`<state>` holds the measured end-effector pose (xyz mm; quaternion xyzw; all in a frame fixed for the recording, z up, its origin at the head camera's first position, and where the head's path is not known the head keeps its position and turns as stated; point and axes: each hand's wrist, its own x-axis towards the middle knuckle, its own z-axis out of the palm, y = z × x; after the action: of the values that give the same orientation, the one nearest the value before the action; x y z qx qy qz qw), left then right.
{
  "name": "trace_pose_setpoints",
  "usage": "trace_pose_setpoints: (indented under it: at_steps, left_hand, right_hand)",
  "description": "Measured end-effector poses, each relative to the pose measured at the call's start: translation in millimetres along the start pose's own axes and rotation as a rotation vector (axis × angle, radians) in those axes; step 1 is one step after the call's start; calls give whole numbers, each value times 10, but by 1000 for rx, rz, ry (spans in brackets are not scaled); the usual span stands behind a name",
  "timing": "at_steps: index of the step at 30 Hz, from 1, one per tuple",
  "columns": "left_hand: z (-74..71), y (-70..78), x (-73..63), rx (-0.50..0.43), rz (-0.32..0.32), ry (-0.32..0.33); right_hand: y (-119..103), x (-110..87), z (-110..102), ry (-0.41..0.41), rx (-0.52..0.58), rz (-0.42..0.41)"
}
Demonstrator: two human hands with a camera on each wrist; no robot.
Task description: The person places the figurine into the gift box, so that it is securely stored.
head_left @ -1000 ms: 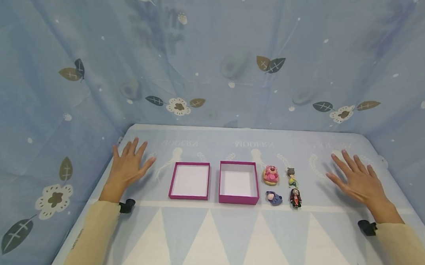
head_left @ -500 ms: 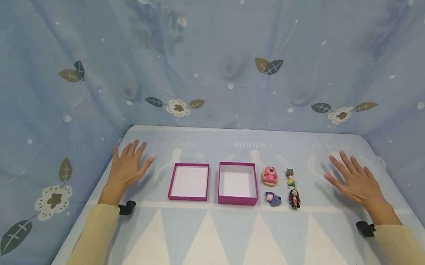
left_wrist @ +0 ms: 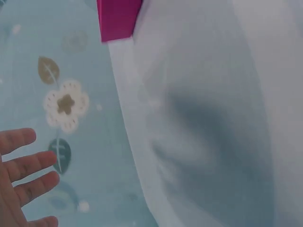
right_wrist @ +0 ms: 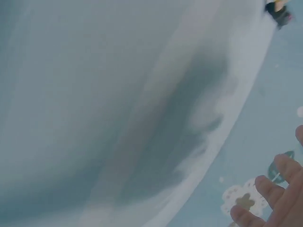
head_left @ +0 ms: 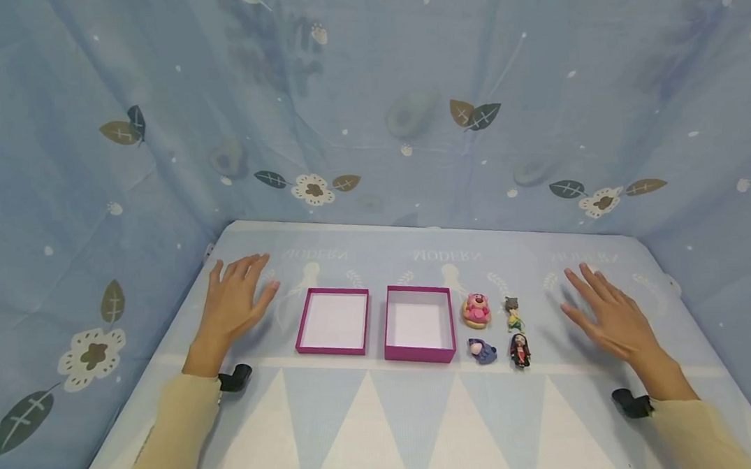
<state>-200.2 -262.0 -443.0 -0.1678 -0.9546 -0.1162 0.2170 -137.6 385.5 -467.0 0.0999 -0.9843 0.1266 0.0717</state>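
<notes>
My left hand [head_left: 234, 303] hovers with spread fingers over the table's left side, left of a shallow magenta-rimmed box lid [head_left: 334, 322]. To the lid's right stands a deeper magenta box [head_left: 420, 322], white inside and uncovered. Beside the box lie a pink bear figurine [head_left: 477, 310], a blue-grey donkey figurine [head_left: 483, 351], a grey-haired figurine [head_left: 514, 315] in yellow and green, and a black-haired figurine [head_left: 520, 351]. My right hand [head_left: 615, 322], fingers extended and holding nothing, is right of the figurines. Part of a figurine [right_wrist: 279, 13] shows at the right wrist view's top corner.
A light blue and white patterned cloth [head_left: 422, 428] covers the table. Blue fabric walls [head_left: 370, 109] with leaf and flower prints rise behind it and at both sides. Black wrist cameras [head_left: 235, 378] are strapped at the sleeves.
Both hands have shifted inward, the left one to the right and the right one to the left. The lid, box and figurines stay where they were.
</notes>
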Motion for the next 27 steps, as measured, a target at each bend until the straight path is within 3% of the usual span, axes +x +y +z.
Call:
trace_pose_setpoints:
  at_steps: [7, 17, 22, 27]
  left_hand:
    - [61, 297, 9, -67, 81, 59]
    - [188, 589, 78, -148, 129, 57]
    - [301, 800, 124, -224, 159, 16]
    - [385, 1075, 180, -270, 188, -31]
  right_hand:
    - [-249, 126, 23, 3, 98, -16]
    - [-540, 272, 141, -30, 129, -64]
    - [-631, 343, 144, -67, 254, -120]
    - [-777, 449, 154, -106, 358, -119]
